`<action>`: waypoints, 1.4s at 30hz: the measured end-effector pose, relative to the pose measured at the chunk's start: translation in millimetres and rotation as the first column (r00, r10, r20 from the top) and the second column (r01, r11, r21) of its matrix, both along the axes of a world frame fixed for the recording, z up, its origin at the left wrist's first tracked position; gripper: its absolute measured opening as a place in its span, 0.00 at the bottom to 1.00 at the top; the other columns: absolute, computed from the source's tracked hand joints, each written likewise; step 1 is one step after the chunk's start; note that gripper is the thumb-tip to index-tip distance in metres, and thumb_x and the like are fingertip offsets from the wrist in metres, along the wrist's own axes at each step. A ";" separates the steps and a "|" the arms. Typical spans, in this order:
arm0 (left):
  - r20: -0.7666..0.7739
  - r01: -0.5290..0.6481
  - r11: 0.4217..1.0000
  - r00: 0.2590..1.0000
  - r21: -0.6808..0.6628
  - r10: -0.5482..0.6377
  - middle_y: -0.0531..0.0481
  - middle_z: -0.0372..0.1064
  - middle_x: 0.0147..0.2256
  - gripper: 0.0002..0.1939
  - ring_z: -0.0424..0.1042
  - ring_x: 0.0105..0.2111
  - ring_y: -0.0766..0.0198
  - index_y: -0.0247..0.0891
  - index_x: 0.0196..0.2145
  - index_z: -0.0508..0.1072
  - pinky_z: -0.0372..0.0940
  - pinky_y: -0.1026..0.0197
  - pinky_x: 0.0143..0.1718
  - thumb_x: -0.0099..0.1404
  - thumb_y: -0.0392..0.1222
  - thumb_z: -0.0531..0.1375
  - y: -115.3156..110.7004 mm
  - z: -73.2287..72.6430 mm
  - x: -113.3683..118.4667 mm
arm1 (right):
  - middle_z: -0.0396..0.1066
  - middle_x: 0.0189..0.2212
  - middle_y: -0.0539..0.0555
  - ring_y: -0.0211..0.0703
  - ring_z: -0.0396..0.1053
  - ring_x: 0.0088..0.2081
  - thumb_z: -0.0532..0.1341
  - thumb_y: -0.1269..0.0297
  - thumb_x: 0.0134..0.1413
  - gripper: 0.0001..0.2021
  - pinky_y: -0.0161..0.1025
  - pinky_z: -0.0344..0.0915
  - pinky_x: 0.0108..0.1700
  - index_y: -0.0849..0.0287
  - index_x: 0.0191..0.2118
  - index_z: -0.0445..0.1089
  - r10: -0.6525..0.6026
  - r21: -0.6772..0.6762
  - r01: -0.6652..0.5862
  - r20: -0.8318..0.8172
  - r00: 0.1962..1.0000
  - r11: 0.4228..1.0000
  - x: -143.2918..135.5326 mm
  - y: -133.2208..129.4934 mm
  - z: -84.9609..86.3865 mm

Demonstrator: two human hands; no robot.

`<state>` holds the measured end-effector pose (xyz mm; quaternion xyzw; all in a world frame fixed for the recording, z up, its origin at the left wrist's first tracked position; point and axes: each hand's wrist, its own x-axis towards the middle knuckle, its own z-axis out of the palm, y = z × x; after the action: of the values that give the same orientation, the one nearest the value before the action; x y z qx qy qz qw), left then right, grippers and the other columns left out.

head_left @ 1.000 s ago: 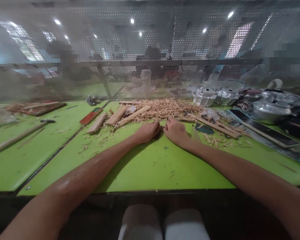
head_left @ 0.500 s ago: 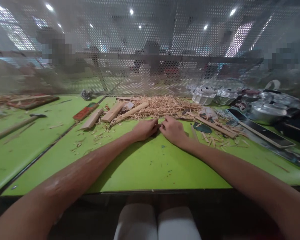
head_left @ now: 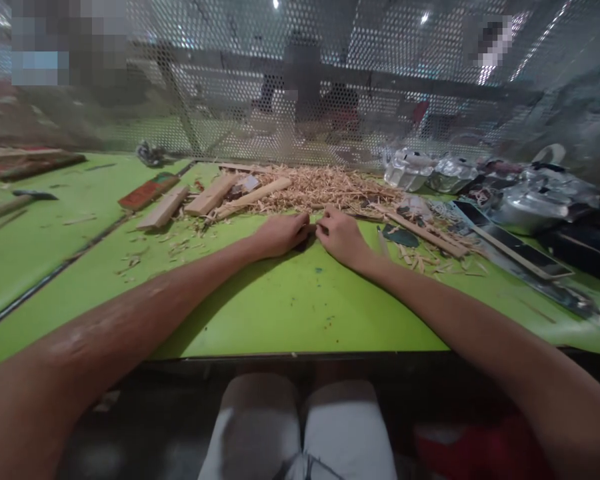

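Note:
My left hand [head_left: 283, 235] rests on the green table with its fingers curled. My right hand [head_left: 344, 237] lies close beside it, fingers bent inward. The two sets of fingertips almost meet, and whatever they pinch is too small and hidden to make out. Just beyond them spreads a heap of wood shavings [head_left: 330, 188]. Left of the heap lie a short wooden block [head_left: 163, 208], a second wooden piece [head_left: 211, 195] and a longer wooden strip [head_left: 256, 198]. A dark green flat piece [head_left: 401, 235] is near my right wrist.
A red-orange block [head_left: 147, 193] and a hammer [head_left: 25, 197] lie leftward. On the right are a long wooden stick [head_left: 427, 233], a phone-like slab [head_left: 517, 241] and several shiny foil-like containers [head_left: 533, 203]. A perforated metal screen [head_left: 240, 87] stands behind the table [head_left: 280, 313], with people beyond it.
The view has tilted down and turned slightly right, so the tabletop appears higher and further left. My hands stay together in nearly the same place on the table.

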<state>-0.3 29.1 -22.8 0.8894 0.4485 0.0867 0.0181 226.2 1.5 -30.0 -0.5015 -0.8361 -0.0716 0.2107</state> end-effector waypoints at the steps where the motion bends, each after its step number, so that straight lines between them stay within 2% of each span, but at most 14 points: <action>1: 0.004 0.005 1.000 1.000 0.001 -0.005 0.32 0.89 0.54 0.22 0.86 0.49 0.44 0.39 0.63 0.80 0.69 0.52 0.48 0.94 0.53 0.51 0.5 -0.4 -0.6 | 0.83 0.52 0.66 0.54 0.78 0.50 0.61 0.70 0.82 0.16 0.49 0.76 0.58 0.61 0.45 0.89 0.019 0.012 -0.019 -0.024 1.000 1.000 1.3 1.8 -2.1; 4: 0.024 0.027 1.000 0.999 0.005 -0.027 0.33 0.89 0.55 0.22 0.86 0.50 0.45 0.39 0.66 0.79 0.69 0.53 0.48 0.93 0.51 0.51 1.2 -1.6 -2.1 | 0.83 0.51 0.66 0.57 0.78 0.52 0.61 0.69 0.81 0.15 0.52 0.77 0.61 0.59 0.46 0.88 0.088 0.036 -0.086 -0.082 0.993 0.996 4.2 5.4 -6.1; 8: 0.032 0.048 0.999 0.998 0.023 -0.049 0.33 0.89 0.55 0.22 0.86 0.49 0.46 0.39 0.68 0.79 0.70 0.52 0.48 0.92 0.50 0.52 1.0 -2.1 -2.3 | 0.82 0.48 0.64 0.57 0.76 0.51 0.61 0.68 0.82 0.15 0.52 0.77 0.60 0.58 0.47 0.87 0.145 0.061 -0.139 -0.116 0.983 0.988 6.5 7.4 -7.2; 15: -0.014 0.020 1.000 1.000 0.013 -0.020 0.31 0.89 0.56 0.22 0.86 0.50 0.43 0.38 0.66 0.80 0.71 0.50 0.49 0.93 0.51 0.52 -3.3 3.6 -0.1 | 0.80 0.50 0.65 0.58 0.76 0.53 0.62 0.69 0.80 0.12 0.51 0.75 0.61 0.59 0.46 0.84 0.006 0.033 -0.003 -0.067 0.998 0.999 -0.4 6.1 -6.1; 22: 0.000 0.031 0.999 1.000 0.008 -0.031 0.32 0.88 0.55 0.21 0.84 0.49 0.44 0.39 0.63 0.80 0.71 0.50 0.49 0.92 0.50 0.51 -3.8 3.6 0.0 | 0.79 0.50 0.65 0.53 0.70 0.49 0.63 0.71 0.79 0.09 0.47 0.70 0.56 0.61 0.44 0.80 -0.101 0.005 0.102 -0.065 0.993 0.995 3.3 5.4 -1.2; 25: 0.007 0.030 0.999 1.000 0.015 -0.030 0.32 0.88 0.54 0.21 0.84 0.48 0.44 0.39 0.63 0.80 0.71 0.50 0.49 0.92 0.49 0.51 -3.6 2.6 -0.7 | 0.79 0.49 0.65 0.52 0.70 0.49 0.63 0.71 0.79 0.09 0.47 0.70 0.57 0.61 0.43 0.79 -0.064 0.004 0.064 -0.061 0.996 0.998 6.0 6.3 -1.0; 28: 0.005 0.031 0.999 0.999 0.017 -0.031 0.31 0.88 0.55 0.22 0.84 0.49 0.44 0.38 0.65 0.80 0.70 0.51 0.49 0.92 0.49 0.51 -3.5 2.2 -1.3 | 0.80 0.49 0.63 0.54 0.73 0.51 0.62 0.71 0.80 0.09 0.49 0.71 0.59 0.59 0.44 0.79 0.030 0.012 -0.029 -0.071 0.997 1.000 7.6 7.5 -2.4; 31: -0.003 0.033 0.999 0.999 0.009 -0.033 0.31 0.88 0.55 0.23 0.85 0.49 0.44 0.38 0.66 0.80 0.70 0.51 0.49 0.93 0.52 0.51 -2.8 2.0 -1.6 | 0.80 0.51 0.64 0.57 0.75 0.54 0.61 0.69 0.81 0.10 0.51 0.73 0.62 0.57 0.45 0.80 0.105 0.026 -0.104 -0.089 0.990 0.994 8.8 8.6 -4.3; 33: 0.009 0.034 0.999 0.999 0.005 -0.034 0.32 0.88 0.55 0.23 0.85 0.49 0.44 0.38 0.65 0.80 0.71 0.51 0.50 0.94 0.54 0.51 -1.7 1.3 -2.0 | 0.81 0.52 0.64 0.58 0.76 0.55 0.61 0.69 0.82 0.10 0.52 0.73 0.63 0.56 0.46 0.81 0.114 0.020 -0.112 -0.091 0.989 0.993 9.0 8.8 -5.0; 37: 0.029 0.040 0.999 0.999 -0.001 -0.040 0.32 0.88 0.55 0.24 0.84 0.49 0.45 0.39 0.64 0.80 0.71 0.51 0.51 0.95 0.53 0.49 0.3 -0.3 -2.7 | 0.81 0.53 0.64 0.58 0.76 0.56 0.62 0.69 0.81 0.09 0.51 0.73 0.63 0.57 0.48 0.82 0.073 -0.004 -0.073 -0.062 0.995 0.997 6.5 7.2 -4.8; 42: 0.025 0.028 1.000 0.999 -0.012 -0.028 0.33 0.88 0.56 0.23 0.84 0.50 0.45 0.39 0.63 0.81 0.71 0.51 0.51 0.95 0.51 0.48 -2.6 3.4 -1.0 | 0.81 0.53 0.66 0.56 0.75 0.53 0.60 0.69 0.84 0.12 0.50 0.73 0.62 0.62 0.49 0.83 -0.087 0.015 0.088 -0.027 0.996 0.996 4.4 4.2 -1.0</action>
<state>-1.3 26.5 -19.3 0.8944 0.4362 0.0946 0.0302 230.6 5.7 -30.9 -0.5367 -0.8099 -0.0811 0.2226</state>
